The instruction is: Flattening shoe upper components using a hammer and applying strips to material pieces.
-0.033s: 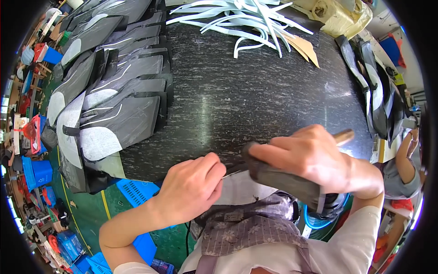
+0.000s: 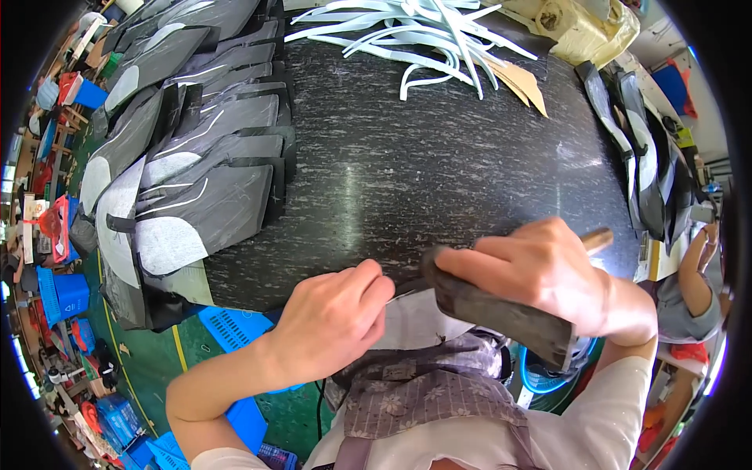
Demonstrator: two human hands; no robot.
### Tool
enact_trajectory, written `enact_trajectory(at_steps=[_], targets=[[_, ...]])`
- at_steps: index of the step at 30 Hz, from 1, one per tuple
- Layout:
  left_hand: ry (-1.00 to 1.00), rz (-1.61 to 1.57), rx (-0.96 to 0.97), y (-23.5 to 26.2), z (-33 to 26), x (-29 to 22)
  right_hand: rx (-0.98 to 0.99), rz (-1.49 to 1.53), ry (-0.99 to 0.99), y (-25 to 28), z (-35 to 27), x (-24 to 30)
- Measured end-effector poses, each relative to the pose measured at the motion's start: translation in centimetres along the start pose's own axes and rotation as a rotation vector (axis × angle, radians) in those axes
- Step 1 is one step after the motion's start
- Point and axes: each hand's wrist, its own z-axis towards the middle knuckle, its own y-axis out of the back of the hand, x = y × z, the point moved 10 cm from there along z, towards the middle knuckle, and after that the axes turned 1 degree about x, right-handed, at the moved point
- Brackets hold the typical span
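Note:
My right hand is wrapped round a hammer with a long, dark, worn head. A wooden handle end sticks out beyond the hand on its right side. Beneath the hammer, along the near edge of the dark speckled table, lies a pale grey flat piece with a dark upper edge. My left hand is closed at this piece's left end, with thumb and forefinger pinched. Its fingertips are partly hidden, and so is the hammer's underside.
Overlapping dark grey and white cut pieces are stacked at the left. Pale blue strips and tan pieces lie at the far side. More dark pieces lie at the right edge, near another person. Blue crates stand below.
My right hand and the hammer have shifted slightly right and down. My left hand has moved slightly right and up.

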Motion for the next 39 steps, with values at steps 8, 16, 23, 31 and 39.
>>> enact_trajectory(at_steps=[8, 16, 23, 31, 39], targets=[[0.335, -0.413, 0.223, 0.7, 3.2, 2.8, 0.095, 0.072, -0.067, -2.9, -2.5, -0.9], [-0.058, 0.061, 0.210, 0.5, 2.9, -0.6, 0.220, 0.079, -0.029, -3.9, -3.0, -1.0], [0.219, -0.304, 0.181, 0.7, 4.1, 1.6, 0.225, 0.057, -0.016, -4.2, -3.0, -0.7], [-0.068, 0.101, 0.033, 0.8, 1.0, 0.2, 0.210, 0.103, -0.042, -3.8, -2.8, -0.9], [-0.181, 0.143, -0.003, 1.4, 0.5, -0.4, 0.105, 0.095, -0.050, -2.5, -2.0, -0.7]])
